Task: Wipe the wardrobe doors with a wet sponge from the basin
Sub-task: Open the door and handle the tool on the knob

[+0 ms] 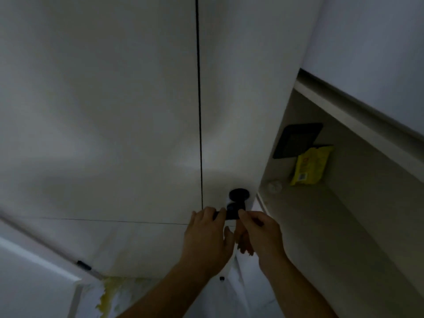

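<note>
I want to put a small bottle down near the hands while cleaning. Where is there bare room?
The recessed shelf right of the white doors is bare on its near stretch, in front of the yellow packet and dark square plate. It is crowded at the black knob, where both hands, left and right, meet.

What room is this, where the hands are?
Probably a bedroom or storage corner at home. Tall white wardrobe doors fill the view, and beside them an open shelf nook holds a yellow packet. Both hands touch a small dark object.
</note>
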Tool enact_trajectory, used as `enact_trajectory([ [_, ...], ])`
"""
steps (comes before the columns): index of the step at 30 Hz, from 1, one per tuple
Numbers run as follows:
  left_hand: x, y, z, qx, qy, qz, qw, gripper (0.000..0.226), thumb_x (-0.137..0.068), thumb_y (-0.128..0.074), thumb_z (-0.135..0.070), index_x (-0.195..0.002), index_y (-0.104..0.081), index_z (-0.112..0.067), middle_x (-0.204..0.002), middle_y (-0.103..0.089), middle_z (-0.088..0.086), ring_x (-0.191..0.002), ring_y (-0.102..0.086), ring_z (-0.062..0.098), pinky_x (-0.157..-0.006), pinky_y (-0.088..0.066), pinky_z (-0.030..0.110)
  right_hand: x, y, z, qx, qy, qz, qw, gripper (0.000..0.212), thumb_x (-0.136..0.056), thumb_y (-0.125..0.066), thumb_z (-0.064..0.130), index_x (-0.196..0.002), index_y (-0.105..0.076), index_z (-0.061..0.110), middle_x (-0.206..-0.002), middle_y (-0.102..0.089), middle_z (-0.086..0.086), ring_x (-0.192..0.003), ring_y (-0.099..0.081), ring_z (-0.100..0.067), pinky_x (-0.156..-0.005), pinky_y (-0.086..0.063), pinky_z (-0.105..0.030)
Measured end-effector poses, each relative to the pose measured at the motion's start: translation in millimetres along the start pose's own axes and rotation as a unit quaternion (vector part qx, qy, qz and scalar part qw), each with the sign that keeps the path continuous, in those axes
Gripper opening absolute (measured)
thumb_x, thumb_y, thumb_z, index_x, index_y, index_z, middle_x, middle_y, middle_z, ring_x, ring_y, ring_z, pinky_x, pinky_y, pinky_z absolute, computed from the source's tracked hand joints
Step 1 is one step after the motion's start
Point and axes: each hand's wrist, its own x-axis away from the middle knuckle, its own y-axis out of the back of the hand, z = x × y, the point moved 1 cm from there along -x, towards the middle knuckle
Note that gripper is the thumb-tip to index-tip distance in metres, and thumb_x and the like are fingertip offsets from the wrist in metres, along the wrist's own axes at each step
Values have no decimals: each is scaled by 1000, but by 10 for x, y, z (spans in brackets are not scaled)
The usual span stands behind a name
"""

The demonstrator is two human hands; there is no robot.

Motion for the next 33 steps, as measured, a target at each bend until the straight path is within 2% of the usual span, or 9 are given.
enact_trajectory([
  [4,495,103,-113,-11,-8,-16,1000,49,-91,-41,-40,-118,-71,-11,-101,-69,8,-92,-68,26,-95,-57,51,524,132,-144,13,-29,-23,999,32,-91,-75,36,-88,-74,4,-72,-72,-20,-52,-62,-21,-41,-46,-24],
  [7,903,195,-203,-9,0,-11,1000,49,-95,-39,-41,-122,-67,-12,-109,-65,9,-104,-63,29,-101,-52,48,932,304,-261,7,-21,-39,999,28,-93,-75,33,-90,-75,6,-75,-74,-18,-66,-67,-29,-47,-51,-26],
  [13,1608,404,-263,-52,25,3,998,40,-103,-38,-47,-113,-62,-16,-110,-61,7,-108,-56,25,-106,-42,42,1694,614,-347,31,6,0,999,24,-96,-70,31,-90,-73,8,-70,-72,-20,-61,-63,-33,-55,-50,-33],
  [17,2134,507,-260,-56,39,-28,997,46,-97,-41,-52,-102,-66,-13,-100,-66,11,-102,-62,32,-111,-39,51,2112,798,-410,33,36,85,995,23,-96,-64,30,-105,-68,9,-75,-73,-17,-64,-62,-32,-53,-48,-33],
  [20,2577,582,-310,-28,25,-31,999,46,-96,-47,-48,-121,-64,-14,-106,-68,7,-105,-64,28,-117,-34,53,2319,889,-434,72,59,163,982,39,-86,-63,40,-107,-67,8,-78,-72,-19,-62,-61,-32,-50,-48,-31],
  [23,3028,622,-346,-13,34,-37,999,53,-94,-42,-49,-130,-61,-14,-104,-67,4,-105,-63,26,-113,-39,51,2472,922,-439,114,72,254,958,38,-85,-63,44,-106,-68,13,-81,-71,-19,-60,-61,-29,-48,-50,-26],
  [25,3304,651,-318,-14,55,-45,997,57,-92,-41,-50,-128,-62,-12,-102,-65,5,-102,-62,27,-109,-42,52,2580,912,-469,137,66,309,939,45,-80,-71,60,-104,-71,22,-85,-72,-16,-60,-64,-27,-49,-52,-25],
  [27,3554,712,-279,-25,72,-56,996,56,-92,-43,-50,-129,-61,-12,-103,-64,5,-104,-61,27,-109,-41,52,2673,873,-526,144,51,355,922,59,-62,-78,77,-100,-74,32,-88,-73,-13,-61,-66,-26,-50,-53,-26],
  [33,4355,957,-245,-53,167,-55,983,60,-95,-45,-54,-140,-53,-17,-136,-60,4,-146,-39,28,-123,-24,52,3064,519,-655,158,44,487,858,67,-50,-81,83,-98,-77,36,-83,-73,-18,-58,-65,-30,-47,-51,-29],
])
